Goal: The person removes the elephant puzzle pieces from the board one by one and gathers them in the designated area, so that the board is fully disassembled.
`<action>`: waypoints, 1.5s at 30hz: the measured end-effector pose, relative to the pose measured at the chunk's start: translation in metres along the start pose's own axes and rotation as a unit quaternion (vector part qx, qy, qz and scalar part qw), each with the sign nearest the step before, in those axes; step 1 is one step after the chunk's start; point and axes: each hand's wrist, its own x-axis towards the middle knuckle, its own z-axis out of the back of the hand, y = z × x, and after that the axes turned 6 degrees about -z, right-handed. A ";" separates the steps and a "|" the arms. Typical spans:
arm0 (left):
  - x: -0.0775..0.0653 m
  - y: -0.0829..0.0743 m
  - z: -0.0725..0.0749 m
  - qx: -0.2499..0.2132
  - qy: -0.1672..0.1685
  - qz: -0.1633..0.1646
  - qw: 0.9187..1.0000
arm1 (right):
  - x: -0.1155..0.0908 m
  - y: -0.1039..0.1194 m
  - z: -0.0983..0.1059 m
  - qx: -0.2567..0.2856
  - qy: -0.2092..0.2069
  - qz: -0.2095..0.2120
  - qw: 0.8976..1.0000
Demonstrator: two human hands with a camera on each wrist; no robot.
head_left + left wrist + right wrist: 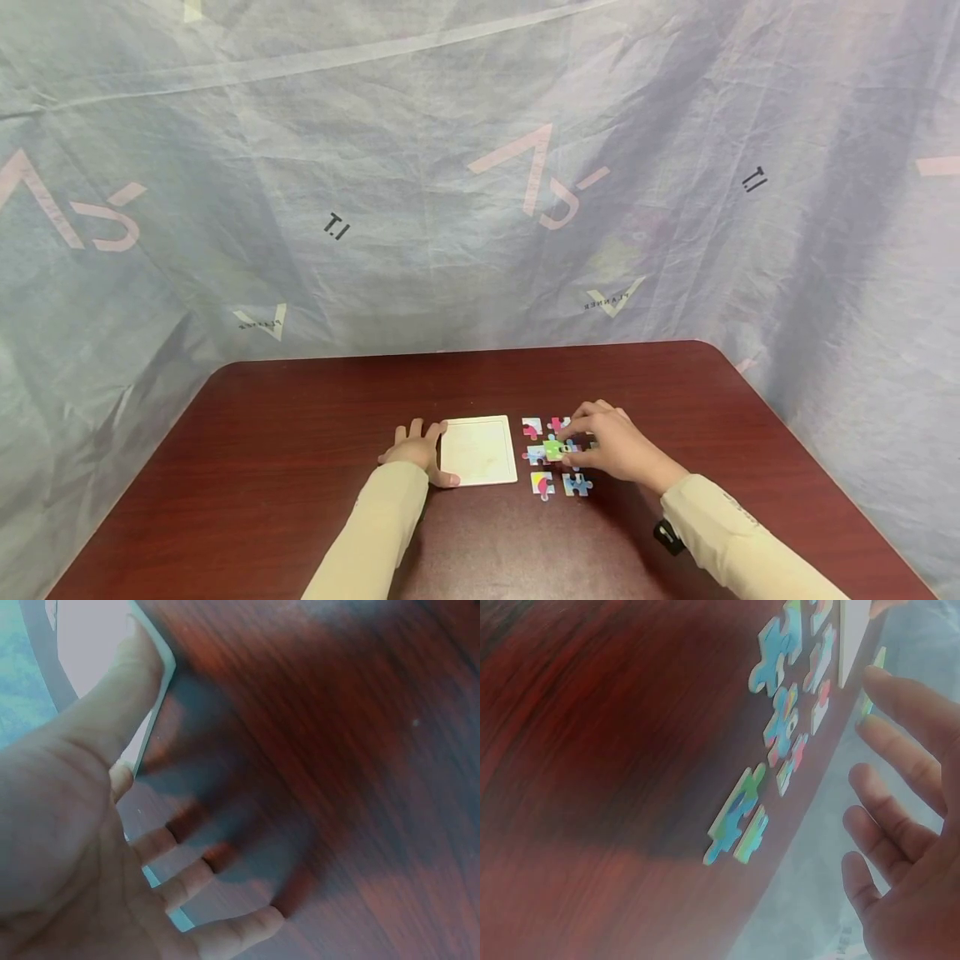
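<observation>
A square white puzzle tray [480, 452] lies flat on the table. My left hand [415, 452] rests at its left side with fingers spread; the thumb [129, 664] lies on the near corner and another fingertip touches near the far corner. Over the loose pieces, my right hand [621, 446] pinches a green puzzle piece [553, 451] between thumb and index finger. In the right wrist view that piece [870, 697] appears edge-on at the fingertips, raised above the table. The right hand's other fingers are loosely bent and partly hide the pieces beneath.
Several jigsaw pieces lie in rows right of the tray, among them a yellow-and-pink one [542, 483], a blue one [577, 484] and a pink-and-white one [531, 427]. The dark red wooden table [300, 467] ends at a grey printed cloth [420, 250] behind.
</observation>
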 end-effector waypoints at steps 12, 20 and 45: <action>0.000 0.001 0.000 0.007 0.001 -0.004 1.000 | -0.014 -0.015 0.011 0.006 0.012 -0.002 1.000; 0.016 0.012 -0.013 0.014 -0.009 -0.006 1.000 | -0.024 -0.028 0.017 0.005 0.020 -0.001 1.000; -0.005 -0.002 0.003 0.004 -0.002 -0.009 1.000 | -0.051 -0.053 0.012 0.021 0.063 -0.037 0.997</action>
